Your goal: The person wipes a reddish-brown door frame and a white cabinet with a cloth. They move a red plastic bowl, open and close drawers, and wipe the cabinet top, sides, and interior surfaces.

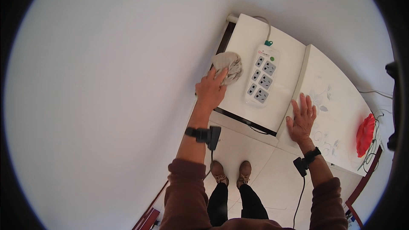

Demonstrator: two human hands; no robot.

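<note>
While my left fingers (pixel 221 76) lie slightly spread on the near edge of a crumpled cloth (pixel 230 63), I cannot tell whether they grip it. It looks light, soft and unbreakable, so any bunched fold should do for a hold. My right fingers (pixel 303 103), fanned out and holding nothing, rest on the table (pixel 286 53); right of them sits what looks like a red bowl (pixel 365 135), contents unclear.
</note>
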